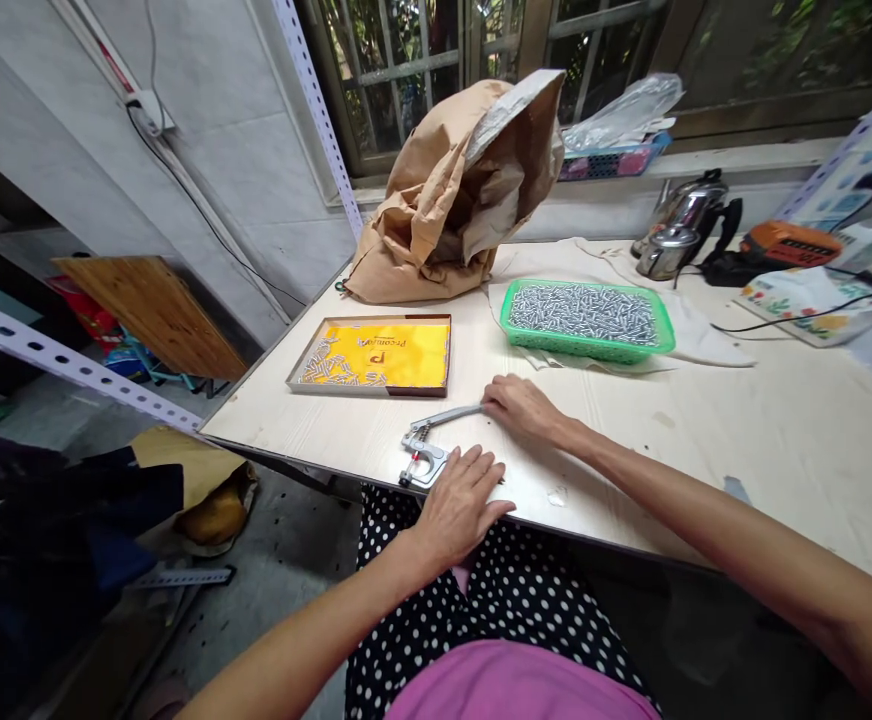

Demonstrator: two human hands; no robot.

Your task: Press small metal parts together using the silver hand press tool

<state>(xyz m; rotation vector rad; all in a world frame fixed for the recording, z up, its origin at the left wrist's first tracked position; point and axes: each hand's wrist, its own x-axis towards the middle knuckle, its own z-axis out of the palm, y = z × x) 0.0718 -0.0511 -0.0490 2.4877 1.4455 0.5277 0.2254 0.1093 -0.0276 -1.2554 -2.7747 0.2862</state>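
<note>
Small workshop.
Green plastic basket of metal parts mid-frame, silver clamp tool below, perforated steel rail at left.

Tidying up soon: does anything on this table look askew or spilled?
No spill shows. The brown paper sack slumps, crumpled and gaping at the top. The metal tool by the left hand lies at the front edge of the table.

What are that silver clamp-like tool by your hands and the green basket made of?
Silver clamp-like tool, its lever tip touched by the right hand: bare metal by the look, grey with bright glints. Green rectangular basket: probably plastic, given its uniform saturated colour and thin moulded rim.
</note>
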